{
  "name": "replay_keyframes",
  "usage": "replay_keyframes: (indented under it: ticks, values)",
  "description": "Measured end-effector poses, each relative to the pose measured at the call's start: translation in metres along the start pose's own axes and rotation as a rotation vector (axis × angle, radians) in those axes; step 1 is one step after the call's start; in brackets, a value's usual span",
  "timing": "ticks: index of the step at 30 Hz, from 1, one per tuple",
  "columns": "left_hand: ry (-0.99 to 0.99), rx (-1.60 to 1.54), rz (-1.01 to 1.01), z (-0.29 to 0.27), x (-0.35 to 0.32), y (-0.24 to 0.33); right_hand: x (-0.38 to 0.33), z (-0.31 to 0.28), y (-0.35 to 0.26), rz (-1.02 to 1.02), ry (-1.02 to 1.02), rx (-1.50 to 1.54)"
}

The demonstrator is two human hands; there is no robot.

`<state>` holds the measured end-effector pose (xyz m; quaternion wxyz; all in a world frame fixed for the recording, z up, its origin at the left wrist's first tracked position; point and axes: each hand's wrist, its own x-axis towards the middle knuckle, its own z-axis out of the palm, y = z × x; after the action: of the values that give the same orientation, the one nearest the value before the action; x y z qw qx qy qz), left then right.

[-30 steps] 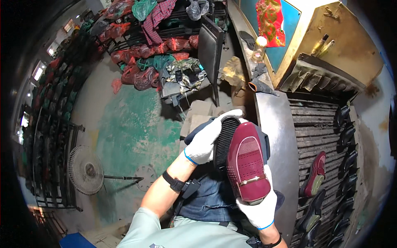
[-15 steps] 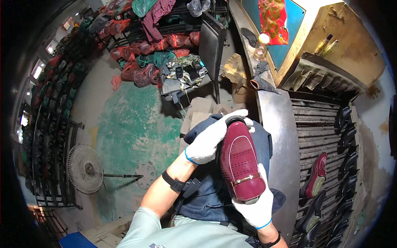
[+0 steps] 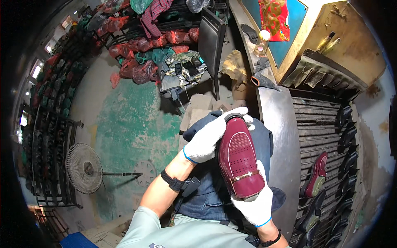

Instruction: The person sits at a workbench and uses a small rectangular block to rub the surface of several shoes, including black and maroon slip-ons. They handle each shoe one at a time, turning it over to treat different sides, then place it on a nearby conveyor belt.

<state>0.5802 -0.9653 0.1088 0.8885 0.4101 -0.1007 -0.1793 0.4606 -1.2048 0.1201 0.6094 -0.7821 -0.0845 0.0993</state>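
You held the glossy maroon perforated loafer (image 3: 240, 161) lengthwise: left hand (image 3: 209, 138) fingers clamped its toe end, right hand (image 3: 255, 202) fingers its heel.

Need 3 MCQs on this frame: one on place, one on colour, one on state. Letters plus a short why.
1. Where is the second maroon shoe?
A. slatted rack on the right
B. floor by the fan
C. on the lap

2. What colour are the gloves on the left hand and right hand?
A. black
B. white
C. orange

3. How is the maroon loafer held?
A. left hand only
B. both hands
C. lying free

Answers: 1 A, it lies among dark shoes on the rack; 2 B, white knit, blue cuffs; 3 B, left at toe, right at heel.
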Motion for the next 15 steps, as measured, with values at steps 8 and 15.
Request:
replay_keyframes:
  ticks: [8, 15]
  values:
    - [0.01, 0.153, 0.03, 0.002, 0.002, 0.004, 0.006, 0.002, -0.002, -0.032, 0.011, -0.085]
    - [0.117, 0.171, -0.033, 0.013, 0.001, 0.009, 0.013, 0.006, -0.002, -0.01, 0.021, -0.083]
